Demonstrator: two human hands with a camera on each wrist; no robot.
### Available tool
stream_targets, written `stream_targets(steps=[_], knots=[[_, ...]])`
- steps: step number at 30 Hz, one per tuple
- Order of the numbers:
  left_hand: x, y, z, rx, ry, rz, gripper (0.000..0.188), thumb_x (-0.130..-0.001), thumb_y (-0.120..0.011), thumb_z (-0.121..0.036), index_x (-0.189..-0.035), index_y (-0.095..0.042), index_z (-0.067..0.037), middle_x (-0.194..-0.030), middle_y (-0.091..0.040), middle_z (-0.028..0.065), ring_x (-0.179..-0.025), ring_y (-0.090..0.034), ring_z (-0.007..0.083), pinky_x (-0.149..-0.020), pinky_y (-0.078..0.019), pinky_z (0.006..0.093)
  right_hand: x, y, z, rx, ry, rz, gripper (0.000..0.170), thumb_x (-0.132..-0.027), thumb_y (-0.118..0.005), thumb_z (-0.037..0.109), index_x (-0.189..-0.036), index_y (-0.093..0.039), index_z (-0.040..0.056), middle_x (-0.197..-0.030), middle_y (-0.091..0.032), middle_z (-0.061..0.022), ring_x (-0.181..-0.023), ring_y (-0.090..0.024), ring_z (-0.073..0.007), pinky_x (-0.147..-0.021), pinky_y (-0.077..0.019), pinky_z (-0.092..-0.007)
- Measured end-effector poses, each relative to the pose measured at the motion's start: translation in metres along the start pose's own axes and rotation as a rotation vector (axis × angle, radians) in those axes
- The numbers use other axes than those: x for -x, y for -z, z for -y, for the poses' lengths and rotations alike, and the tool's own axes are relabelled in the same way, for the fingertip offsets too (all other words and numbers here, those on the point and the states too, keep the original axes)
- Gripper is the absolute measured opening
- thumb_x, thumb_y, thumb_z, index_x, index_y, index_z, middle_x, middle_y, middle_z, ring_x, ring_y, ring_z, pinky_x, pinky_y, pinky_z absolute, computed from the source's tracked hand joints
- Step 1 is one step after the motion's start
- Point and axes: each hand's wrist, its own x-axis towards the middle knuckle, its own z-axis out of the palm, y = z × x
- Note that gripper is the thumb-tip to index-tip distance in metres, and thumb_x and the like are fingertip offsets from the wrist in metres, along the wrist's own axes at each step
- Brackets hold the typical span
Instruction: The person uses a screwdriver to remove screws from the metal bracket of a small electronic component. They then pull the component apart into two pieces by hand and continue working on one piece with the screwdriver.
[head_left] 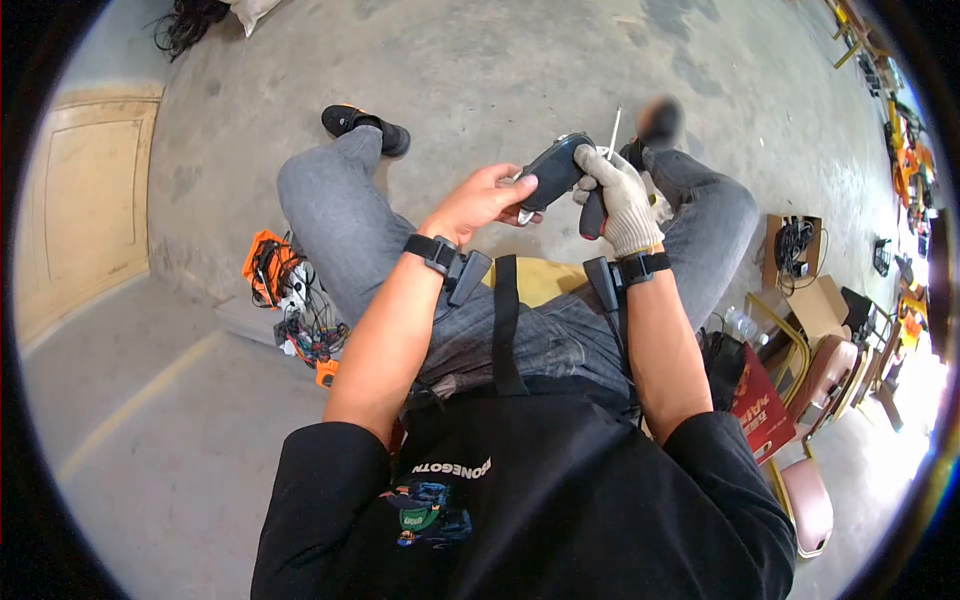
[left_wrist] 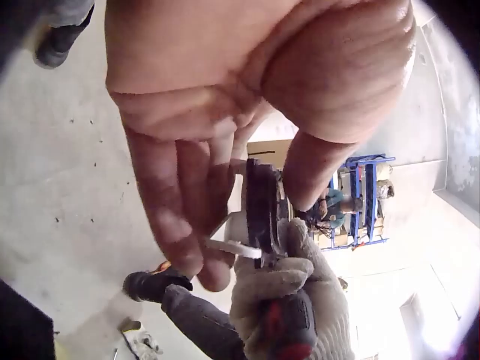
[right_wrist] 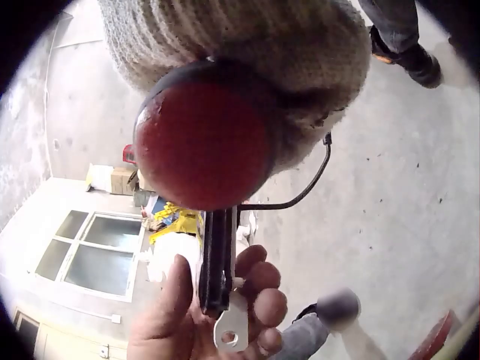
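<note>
A dark oval device [head_left: 555, 175] is held above the lap between both hands. My bare left hand [head_left: 475, 203] grips its left end, thumb on one face and fingers on the other. A white tab with a hole [right_wrist: 231, 322] juts from the device's side by those fingers. My right hand [head_left: 622, 205], in a pale knitted glove, has its fingers curled round a red and black screwdriver handle [head_left: 593, 215]; the shaft [head_left: 615, 130] points away from the body. In the left wrist view the gloved fingers [left_wrist: 300, 244] also touch the device's edge.
Orange items and tangled wires [head_left: 300, 300] lie on a grey box at the left. At the right stand a cardboard box with black cables [head_left: 795, 250], a red box [head_left: 762, 410] and chairs. A thin black cable [right_wrist: 300, 191] curves beside the device. A person [left_wrist: 336, 210] is near blue shelving.
</note>
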Motion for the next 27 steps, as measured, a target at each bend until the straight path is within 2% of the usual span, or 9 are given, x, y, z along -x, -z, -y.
stream_targets(steps=[5, 12, 17, 24, 27], knots=[[0.004, -0.01, -0.004, 0.008, -0.055, -0.07, 0.044, -0.097, -0.068, -0.024, -0.13, -0.053, 0.001, -0.108, -0.07, 0.013, -0.095, -0.072, 0.0203, -0.081, -0.0537, 0.0309, 0.0, 0.002, -0.003, -0.022, -0.015, -0.002, 0.021, -0.092, -0.072, 0.022, -0.096, -0.062, 0.0039, -0.068, -0.059, -0.0018, -0.054, -0.056, -0.0108, -0.052, -0.0488, -0.0245], [0.002, -0.01, -0.003, 0.059, -0.04, 0.028, 0.038, -0.097, -0.068, -0.021, -0.126, -0.057, 0.001, -0.109, -0.07, 0.0131, -0.098, -0.07, 0.0199, -0.083, -0.0531, 0.0319, 0.003, -0.001, 0.003, 0.035, -0.037, 0.049, 0.021, -0.092, -0.072, 0.022, -0.098, -0.062, 0.0044, -0.068, -0.058, -0.0011, -0.055, -0.055, -0.01, -0.052, -0.0481, -0.0243], [0.002, -0.009, -0.002, 0.035, -0.078, 0.05, 0.03, -0.096, -0.069, -0.019, -0.117, -0.063, 0.002, -0.103, -0.072, 0.0125, -0.091, -0.069, 0.0175, -0.084, -0.052, 0.0303, 0.009, -0.004, 0.006, 0.065, -0.006, 0.064, 0.022, -0.092, -0.072, 0.023, -0.101, -0.063, 0.0046, -0.071, -0.058, -0.0002, -0.058, -0.055, -0.0083, -0.054, -0.0481, -0.0231], [0.0, -0.007, 0.002, 0.038, -0.107, 0.025, 0.029, -0.095, -0.069, -0.016, -0.116, -0.064, 0.003, -0.101, -0.073, 0.0113, -0.089, -0.069, 0.0169, -0.085, -0.0523, 0.0313, 0.008, -0.004, 0.006, 0.057, 0.04, 0.126, 0.025, -0.091, -0.073, 0.022, -0.104, -0.062, 0.0035, -0.073, -0.058, 0.0003, -0.058, -0.055, -0.0077, -0.054, -0.048, -0.023], [0.0, -0.005, -0.001, -0.018, -0.1, 0.057, 0.035, -0.094, -0.069, -0.014, -0.121, -0.061, 0.006, -0.108, -0.07, 0.0118, -0.097, -0.067, 0.0178, -0.089, -0.0514, 0.0311, 0.012, -0.007, 0.009, 0.052, 0.03, 0.107, 0.026, -0.09, -0.074, 0.02, -0.105, -0.062, 0.0028, -0.074, -0.059, 0.0001, -0.059, -0.055, -0.0077, -0.055, -0.049, -0.0236]])
